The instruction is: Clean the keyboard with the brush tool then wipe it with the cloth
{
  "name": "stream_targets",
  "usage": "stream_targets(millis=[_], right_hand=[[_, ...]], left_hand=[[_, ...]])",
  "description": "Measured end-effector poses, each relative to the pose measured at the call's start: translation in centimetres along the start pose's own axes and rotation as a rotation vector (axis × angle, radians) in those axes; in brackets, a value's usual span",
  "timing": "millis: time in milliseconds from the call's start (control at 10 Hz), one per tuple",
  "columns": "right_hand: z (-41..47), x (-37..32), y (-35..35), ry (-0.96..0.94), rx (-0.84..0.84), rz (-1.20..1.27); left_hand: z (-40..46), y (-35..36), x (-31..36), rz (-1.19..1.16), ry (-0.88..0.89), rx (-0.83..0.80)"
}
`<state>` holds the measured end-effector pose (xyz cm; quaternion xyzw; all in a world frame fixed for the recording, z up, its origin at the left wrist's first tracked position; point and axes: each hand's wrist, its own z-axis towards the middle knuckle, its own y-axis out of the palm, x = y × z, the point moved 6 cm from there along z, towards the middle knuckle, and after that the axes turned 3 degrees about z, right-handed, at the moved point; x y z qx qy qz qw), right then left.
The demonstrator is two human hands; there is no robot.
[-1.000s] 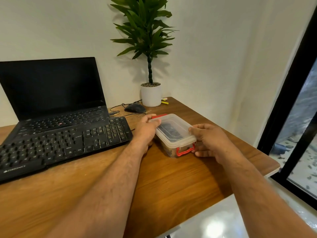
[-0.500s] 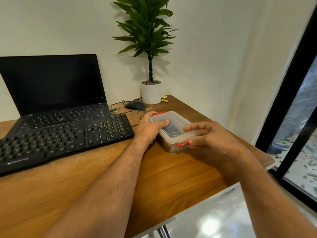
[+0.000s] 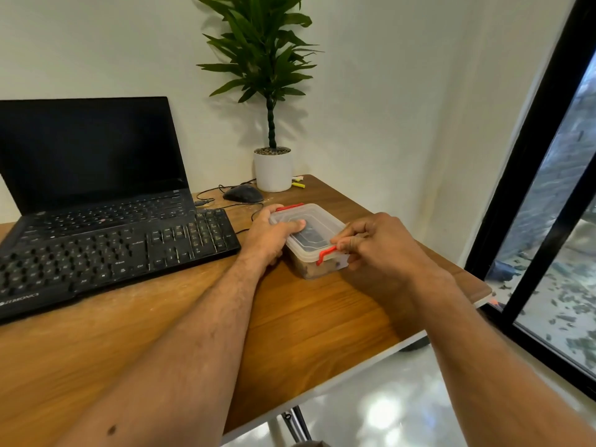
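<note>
Since a second ago, the right hand [image 3: 380, 250] has risen from beside the near end of the box and its fingers are now curling around the near red clasp [image 3: 326, 253], which is swinging up off the wall of the clear plastic box [image 3: 317, 250]. The left hand [image 3: 269, 235] has shifted too: its thumb is now lying across the lid [image 3: 309, 224] while the rest of the fingers are wrapping the left wall, clamping the box in place. The far red clasp [image 3: 290, 207] is sitting down against the far end, just beyond the left hand.

The box is resting on the wooden worktop [image 3: 180, 321], right of centre, with dark contents showing dimly through the lid; what they are cannot be told. Just left of the box, the black keyboard [image 3: 109, 253] is lying on the worktop, its right end near the left wrist but apart from it, its keys looking dusty. Touching its far edge, an open laptop [image 3: 87, 175] with a dark screen is standing. Farther back, a black mouse [image 3: 243, 193] with a cable is sitting near a white pot [image 3: 273, 171] holding a green plant [image 3: 263, 46]. Small yellow items [image 3: 298, 184] are lying right of the pot. At the right, a black-framed window [image 3: 548, 175] is running down to the pale floor [image 3: 380, 411].
</note>
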<state>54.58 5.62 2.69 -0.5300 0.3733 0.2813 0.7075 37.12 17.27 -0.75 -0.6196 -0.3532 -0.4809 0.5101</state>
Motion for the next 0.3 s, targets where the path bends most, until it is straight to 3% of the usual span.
stream_targets(millis=[200, 300], right_hand=[[0.0, -0.6, -0.3, 0.019, -0.032, -0.095], [-0.6, -2.7, -0.6, -0.051, 0.047, -0.263]], left_hand=[[-1.8, -0.3, 0.0, 0.117, 0.044, 0.078], [-3.4, -1.1, -0.1, 0.05, 0.07, 0.078]])
